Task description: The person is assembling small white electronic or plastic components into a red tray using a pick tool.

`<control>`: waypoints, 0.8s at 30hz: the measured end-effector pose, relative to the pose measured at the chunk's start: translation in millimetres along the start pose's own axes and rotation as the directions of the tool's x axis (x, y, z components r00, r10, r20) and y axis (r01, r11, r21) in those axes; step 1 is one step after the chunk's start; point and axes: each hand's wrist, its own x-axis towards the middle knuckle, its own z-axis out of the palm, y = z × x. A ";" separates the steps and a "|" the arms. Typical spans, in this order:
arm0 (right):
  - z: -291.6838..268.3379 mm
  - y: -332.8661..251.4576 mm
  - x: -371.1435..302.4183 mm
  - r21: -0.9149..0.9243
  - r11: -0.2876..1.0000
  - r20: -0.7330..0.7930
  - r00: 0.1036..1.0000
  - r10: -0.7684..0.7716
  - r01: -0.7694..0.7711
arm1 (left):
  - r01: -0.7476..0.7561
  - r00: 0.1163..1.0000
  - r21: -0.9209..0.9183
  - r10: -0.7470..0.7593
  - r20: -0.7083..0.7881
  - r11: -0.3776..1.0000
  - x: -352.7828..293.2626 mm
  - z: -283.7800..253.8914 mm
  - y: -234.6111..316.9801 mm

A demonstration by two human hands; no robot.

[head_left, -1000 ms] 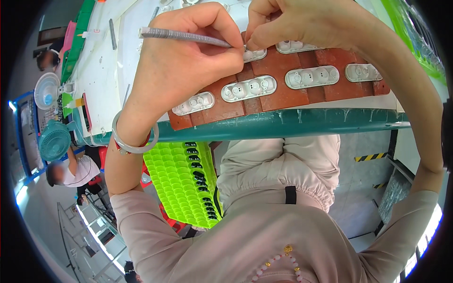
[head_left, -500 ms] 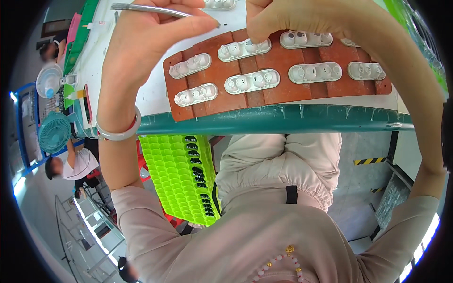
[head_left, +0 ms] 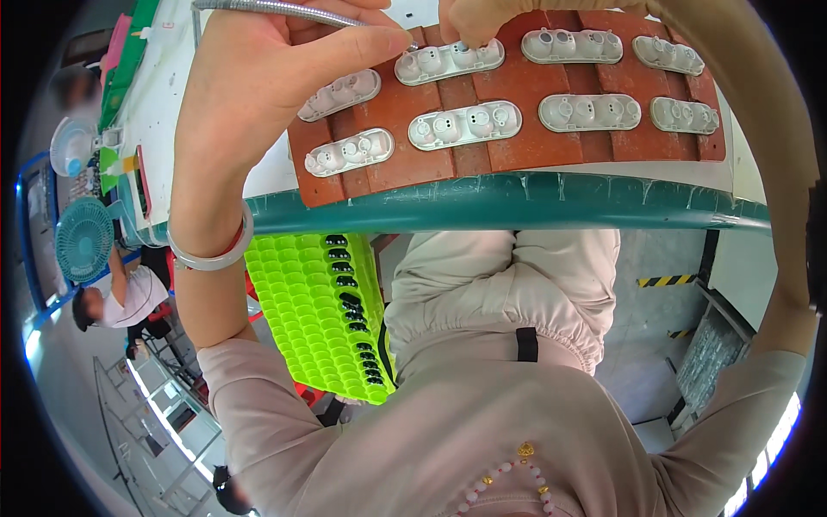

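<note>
My left hand [head_left: 293,60] is closed around a slim silver metal tool [head_left: 284,9] with a ribbed-looking shaft. The tool's tip is near the left end of a white oval part [head_left: 439,65] in the board's far row. My right hand [head_left: 482,15] reaches in from the right, fingers bent together and fingertips down on the same part. What they pinch, if anything, is hidden. Several such white parts, each bearing small rounded cups, lie in two rows on a reddish-brown board [head_left: 525,155]. A nearer-row part [head_left: 465,125] has dark dots in its cups.
The board lies on a white table [head_left: 164,77] with a green front edge [head_left: 517,200]. Below stands a bright green scalloped tray [head_left: 301,319] holding several glossy black pieces [head_left: 345,280]. To the left are a teal fan [head_left: 84,239] and a person in a white top [head_left: 142,297].
The board sits slightly higher in the picture. The silver tool's tip has come closer to the far-row part and my right fingertips, which stay on that part.
</note>
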 end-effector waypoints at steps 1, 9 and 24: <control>-0.2 -1.7 -0.5 -0.029 0.999 -0.008 1.000 0.016 -0.016 | 0.000 1.000 -0.002 0.000 0.000 1.000 -1.0 0.0 0.0; -4.4 -6.5 5.8 -0.184 0.977 0.063 0.993 -0.100 0.110 | -0.007 1.000 -0.037 0.008 0.001 0.999 -2.0 -0.5 -3.7; 68.5 52.8 7.0 -0.485 0.660 -0.610 0.319 -0.725 0.573 | -0.005 0.992 -0.132 -0.012 -0.129 0.991 -11.8 -9.3 -15.8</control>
